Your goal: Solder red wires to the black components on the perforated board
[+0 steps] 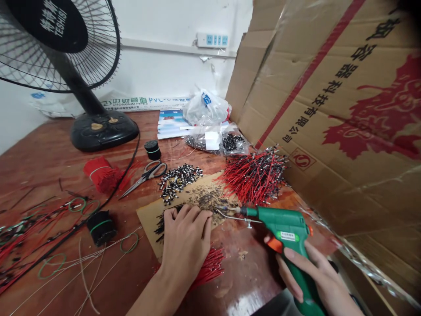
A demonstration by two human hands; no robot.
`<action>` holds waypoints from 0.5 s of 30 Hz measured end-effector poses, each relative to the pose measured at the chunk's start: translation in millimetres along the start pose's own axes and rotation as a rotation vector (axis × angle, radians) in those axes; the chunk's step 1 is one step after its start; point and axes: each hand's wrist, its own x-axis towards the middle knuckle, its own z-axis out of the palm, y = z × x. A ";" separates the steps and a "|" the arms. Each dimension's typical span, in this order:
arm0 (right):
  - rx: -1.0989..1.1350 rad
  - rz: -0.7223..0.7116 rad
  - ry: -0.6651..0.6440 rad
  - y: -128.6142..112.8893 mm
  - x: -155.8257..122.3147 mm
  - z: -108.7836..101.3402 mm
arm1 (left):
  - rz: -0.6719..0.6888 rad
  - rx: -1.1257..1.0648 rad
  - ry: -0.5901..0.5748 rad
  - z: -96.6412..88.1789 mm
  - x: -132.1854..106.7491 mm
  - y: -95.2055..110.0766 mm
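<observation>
My right hand (312, 274) grips a green soldering gun (286, 232) by its handle, one finger on the orange trigger. Its metal tip (222, 210) points left over a cardboard pad (197, 197). My left hand (186, 239) lies palm down on that pad, fingers curled onto black wire ends (160, 226) at its left edge. A bundle of red wires (210, 267) lies under my left wrist. Small black and silver parts (179, 177) are heaped just beyond the pad.
A pile of red wires with connectors (255, 175) lies by a big cardboard box (345, 109) on the right. Scissors (148, 173), a black tape roll (152, 149), a black fan (82, 87), bagged parts (217, 140) and rubber bands with loose wires (66, 219) sit on the wooden table (49, 153).
</observation>
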 end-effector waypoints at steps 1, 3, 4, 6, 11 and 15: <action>0.016 0.003 -0.012 0.7 -0.3 -0.3 | -0.001 0.000 0.002 0.6 0.3 0.2; 0.036 0.004 -0.052 2.6 -0.4 -0.4 | 0.006 0.009 0.014 1.7 1.2 0.2; 0.039 0.007 -0.063 3.6 -0.2 -0.2 | 0.008 0.014 0.020 2.1 1.7 0.3; 0.041 0.008 -0.065 4.9 0.7 0.7 | 0.016 0.026 0.031 2.7 2.7 0.7; 0.049 -0.003 -0.063 3.7 1.2 2.6 | 0.039 0.092 0.035 2.6 3.3 4.8; 0.040 0.006 -0.079 4.7 -1.0 0.3 | 0.029 0.102 0.036 2.4 2.7 6.6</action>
